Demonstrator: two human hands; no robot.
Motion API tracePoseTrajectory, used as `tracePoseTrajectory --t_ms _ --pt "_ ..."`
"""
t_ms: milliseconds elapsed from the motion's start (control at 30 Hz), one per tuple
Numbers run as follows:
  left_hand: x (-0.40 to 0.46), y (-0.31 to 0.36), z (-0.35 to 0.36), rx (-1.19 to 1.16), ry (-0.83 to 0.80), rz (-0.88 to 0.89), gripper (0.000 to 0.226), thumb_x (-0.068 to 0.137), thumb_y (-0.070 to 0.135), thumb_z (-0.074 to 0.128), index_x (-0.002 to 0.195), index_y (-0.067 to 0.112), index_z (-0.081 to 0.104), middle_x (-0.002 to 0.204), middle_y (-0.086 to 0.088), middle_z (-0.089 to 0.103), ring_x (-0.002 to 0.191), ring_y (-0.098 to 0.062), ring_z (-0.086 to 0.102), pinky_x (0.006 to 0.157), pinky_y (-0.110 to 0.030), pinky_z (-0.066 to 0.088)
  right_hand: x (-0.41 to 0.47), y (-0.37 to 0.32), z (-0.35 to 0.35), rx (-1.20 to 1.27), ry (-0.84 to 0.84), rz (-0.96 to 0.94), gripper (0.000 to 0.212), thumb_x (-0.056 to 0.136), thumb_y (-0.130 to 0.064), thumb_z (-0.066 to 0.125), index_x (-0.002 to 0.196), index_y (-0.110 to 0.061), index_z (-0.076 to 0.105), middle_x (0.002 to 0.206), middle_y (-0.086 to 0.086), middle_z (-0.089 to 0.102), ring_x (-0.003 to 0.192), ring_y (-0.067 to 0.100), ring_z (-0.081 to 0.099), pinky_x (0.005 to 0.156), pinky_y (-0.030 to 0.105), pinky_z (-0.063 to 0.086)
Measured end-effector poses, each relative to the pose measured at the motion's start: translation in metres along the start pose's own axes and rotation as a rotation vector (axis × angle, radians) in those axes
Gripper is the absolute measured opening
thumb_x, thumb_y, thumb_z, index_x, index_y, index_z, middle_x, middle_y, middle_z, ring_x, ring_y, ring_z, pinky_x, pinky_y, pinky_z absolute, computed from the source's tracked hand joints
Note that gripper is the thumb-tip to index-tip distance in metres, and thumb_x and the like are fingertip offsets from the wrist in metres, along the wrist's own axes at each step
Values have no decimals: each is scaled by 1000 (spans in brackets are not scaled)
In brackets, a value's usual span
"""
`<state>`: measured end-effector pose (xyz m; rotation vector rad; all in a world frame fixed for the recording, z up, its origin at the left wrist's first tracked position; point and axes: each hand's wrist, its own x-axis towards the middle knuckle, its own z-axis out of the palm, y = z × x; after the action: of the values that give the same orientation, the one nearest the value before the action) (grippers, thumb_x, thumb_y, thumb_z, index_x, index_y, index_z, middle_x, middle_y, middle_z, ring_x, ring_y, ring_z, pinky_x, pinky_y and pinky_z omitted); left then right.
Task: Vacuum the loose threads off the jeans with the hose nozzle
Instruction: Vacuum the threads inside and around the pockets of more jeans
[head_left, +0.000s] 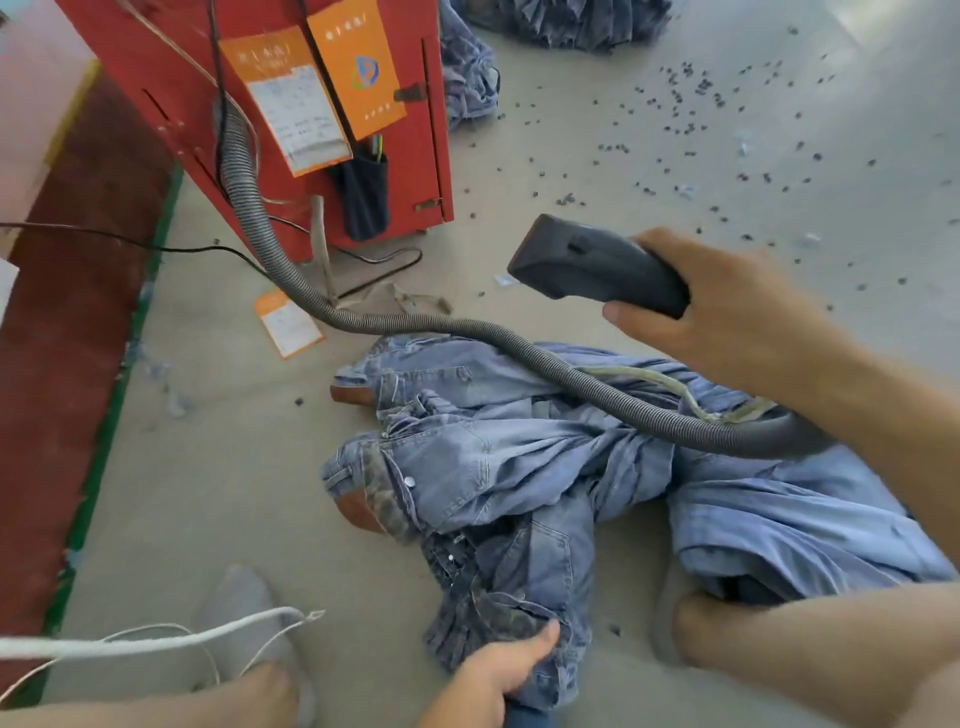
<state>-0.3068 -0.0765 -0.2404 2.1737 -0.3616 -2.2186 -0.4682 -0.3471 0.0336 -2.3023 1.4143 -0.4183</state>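
Jeans (519, 467) lie crumpled at frame centre, below and left of the nozzle (592, 262) your right hand (727, 312) grips aloft; your left hand (498, 670) pinches their lower edge.

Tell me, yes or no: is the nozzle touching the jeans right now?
No. The right hand holds the nozzle up over bare floor, apart from the jeans.

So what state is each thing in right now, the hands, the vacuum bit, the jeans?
Right hand: grips the nozzle.
Nozzle: held in the air above the jeans, not touching them.
Hose: draped across the jeans.
Jeans: crumpled on the floor.
Left hand: grips the jeans' near edge.
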Motion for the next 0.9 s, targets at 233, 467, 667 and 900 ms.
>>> tracePoseTrajectory --t_ms 233,467,667,900 --pt "-82 81 -36 79 115 284 23 92 37 56 87 16 64 92 -8 69 83 -23 64 85 -43 58 8 10 -21 -219 111 -61 44 92 -56 61 133 -44 48 76 -4 62 65 28 60 66 39 52" --pt "-225 187 -185 -572 36 723 21 88 36 63 72 23 62 57 1 51 51 -15 56 58 -28 59 13 10 -48 -149 339 3 47 92 -57 61 131 -34 49 80 -3 57 67 26 54 70 37 46" --pt "-105 147 -191 -525 333 645 35 111 38 38 138 20 49 145 -7 57 120 -20 60 94 -34 44 12 17 -41 -125 239 71 41 97 -48 66 131 -29 55 84 1 60 71 28 54 67 35 42" --pt "-21 148 -166 314 1011 451 53 97 51 58 130 9 57 130 -19 61 125 -40 54 102 -47 42 17 22 -20 -145 166 55 41 92 -50 64 129 -33 56 74 -6 59 61 20 55 58 31 39"
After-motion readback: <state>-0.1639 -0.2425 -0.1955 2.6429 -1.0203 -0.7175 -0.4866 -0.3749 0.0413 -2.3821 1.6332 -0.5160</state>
